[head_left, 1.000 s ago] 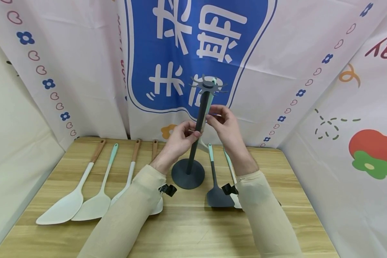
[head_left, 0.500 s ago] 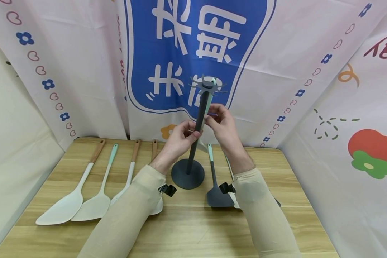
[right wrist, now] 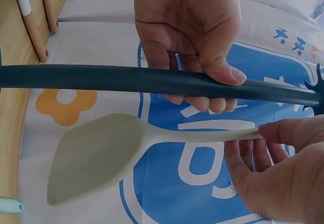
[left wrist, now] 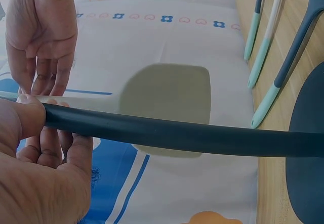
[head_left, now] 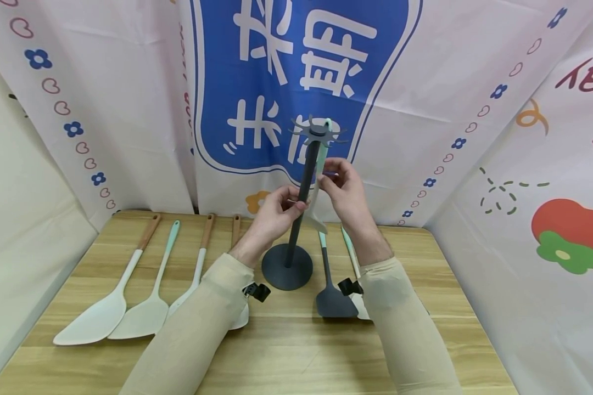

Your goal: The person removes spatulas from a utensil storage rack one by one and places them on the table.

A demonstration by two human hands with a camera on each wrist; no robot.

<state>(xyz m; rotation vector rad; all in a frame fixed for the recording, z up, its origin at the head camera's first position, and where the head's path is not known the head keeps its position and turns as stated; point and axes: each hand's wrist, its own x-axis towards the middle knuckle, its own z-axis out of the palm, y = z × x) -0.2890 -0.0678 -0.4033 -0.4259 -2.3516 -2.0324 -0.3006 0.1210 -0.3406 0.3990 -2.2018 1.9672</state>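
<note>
My left hand [head_left: 273,220] grips the pole of a dark grey utensil stand [head_left: 286,277], its thumb in front and fingers behind, as the right wrist view shows. A pale spatula [right wrist: 96,155] with a mint-green handle hangs head down beside the pole's right side. My right hand [head_left: 348,192] pinches its shaft between thumb and fingers. The handle's top end lies close to the hooked ring [head_left: 318,133] at the stand's top; whether it sits on a hook I cannot tell. In the left wrist view, the dark pole crosses in front of the spatula head.
Left of the stand lie several white and pale turners [head_left: 96,314], some with brown handle ends. To its right are a dark grey spatula [head_left: 336,303] and a white-headed utensil [head_left: 359,307] partly behind my forearm. All lie on a wooden table [head_left: 296,356] with a printed curtain [head_left: 405,109] behind.
The spatula's head has swung slightly right, away from the pole, and its handle's top shows a little more above the ring. My left hand holds its place; the right has shifted slightly.
</note>
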